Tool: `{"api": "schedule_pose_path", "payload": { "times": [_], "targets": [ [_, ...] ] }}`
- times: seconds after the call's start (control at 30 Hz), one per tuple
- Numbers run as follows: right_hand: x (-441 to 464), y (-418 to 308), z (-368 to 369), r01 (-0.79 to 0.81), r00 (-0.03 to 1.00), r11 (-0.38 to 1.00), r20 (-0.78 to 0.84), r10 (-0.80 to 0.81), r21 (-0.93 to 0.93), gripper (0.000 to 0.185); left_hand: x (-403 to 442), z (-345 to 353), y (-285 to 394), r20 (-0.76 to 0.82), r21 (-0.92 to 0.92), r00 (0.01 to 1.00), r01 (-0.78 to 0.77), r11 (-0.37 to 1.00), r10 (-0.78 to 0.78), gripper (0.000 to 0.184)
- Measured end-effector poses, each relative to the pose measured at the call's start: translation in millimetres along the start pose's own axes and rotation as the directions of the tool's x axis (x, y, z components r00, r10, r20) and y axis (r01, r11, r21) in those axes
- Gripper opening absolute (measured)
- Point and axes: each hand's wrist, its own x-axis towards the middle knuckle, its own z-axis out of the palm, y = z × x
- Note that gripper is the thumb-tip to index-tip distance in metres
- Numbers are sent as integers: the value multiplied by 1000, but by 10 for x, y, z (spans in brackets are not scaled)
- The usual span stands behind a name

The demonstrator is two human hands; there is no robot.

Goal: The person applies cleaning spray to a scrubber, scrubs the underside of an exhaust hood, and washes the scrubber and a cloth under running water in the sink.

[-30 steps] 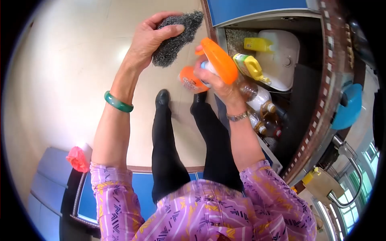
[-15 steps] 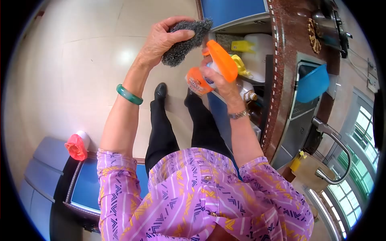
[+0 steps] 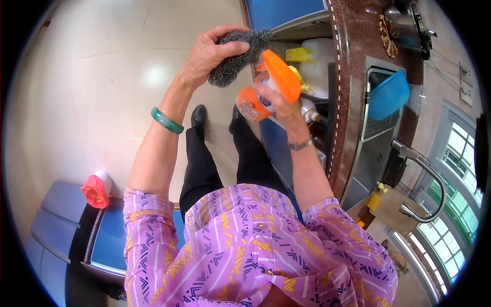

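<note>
A grey steel wool scouring pad (image 3: 231,64) is gripped in my left hand (image 3: 207,55), the thumb pressed across its face. My right hand (image 3: 280,105) is wrapped round the neck of an orange and white spray bottle (image 3: 252,104). Its orange spray head (image 3: 282,77) points toward the pad, close to the pad's lower right edge. Both things are held up in the air above the floor. Whether a finger presses the trigger is hard to make out.
On my right an open cupboard holds a white container (image 3: 319,66) and a yellow bottle (image 3: 299,55). Above it runs a brown countertop (image 3: 343,102) with a blue basket (image 3: 389,97), a sink tap (image 3: 434,179) and a metal pot (image 3: 404,30). A red-lined bin (image 3: 95,190) stands lower left.
The view has shifted slightly, so the counter and cupboard sit further left. My left hand and the pad have moved a little closer to the spray head. Both holds are unchanged.
</note>
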Motion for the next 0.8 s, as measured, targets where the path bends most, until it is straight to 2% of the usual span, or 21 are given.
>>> {"api": "schedule_pose_path", "payload": {
  "times": [0.33, 0.4, 0.8],
  "targets": [
    [-44, -2, 54, -17, 999, 1000, -39, 17, -9, 38, -3, -20, 10, 6, -11, 1000, 3, 1000, -3, 32],
    [-64, -33, 80, -77, 995, 997, -57, 76, -8, 37, -10, -29, 26, 2, -12, 1000, 1, 1000, -1, 32],
    [-3, 67, 64, -55, 997, 994, -67, 49, -92, 36, 85, -73, -185, -5, -47, 1000, 24, 999, -25, 32]
  ]
}}
